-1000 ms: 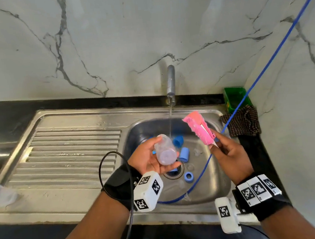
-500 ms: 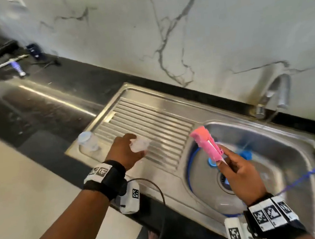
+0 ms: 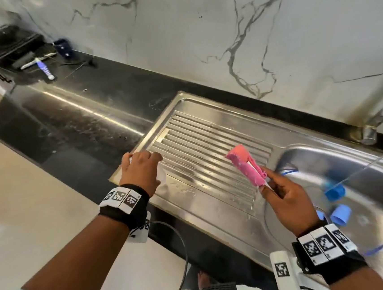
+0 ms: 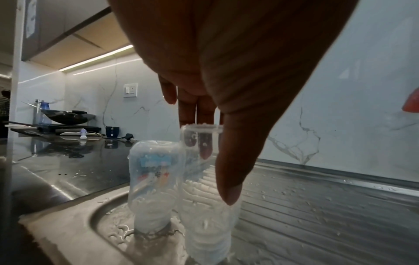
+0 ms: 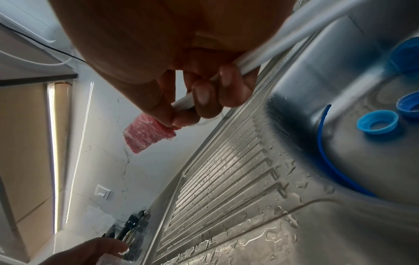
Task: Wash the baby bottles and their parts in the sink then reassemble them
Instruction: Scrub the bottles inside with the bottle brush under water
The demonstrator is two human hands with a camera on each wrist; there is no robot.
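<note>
Two clear baby bottles stand upside down at the left corner of the drainboard. One bottle with a printed label stands free. My left hand reaches down from above and grips the plain bottle beside it, thumb in front, fingers behind. In the head view the hand hides most of both bottles. My right hand pinches the white handle of a pink sponge brush over the drainboard's right end. Blue bottle parts lie in the sink basin, among them a blue ring.
The tap runs a thin stream into the basin. A blue cable loops along the basin wall. Left of the sink is wet black counter, with a stove, pan and a dark cup at its far end.
My left hand carried the plain bottle from under the tap to the drainboard's left corner and stood it upside down beside the other. My right hand kept the brush; my view swung left.
</note>
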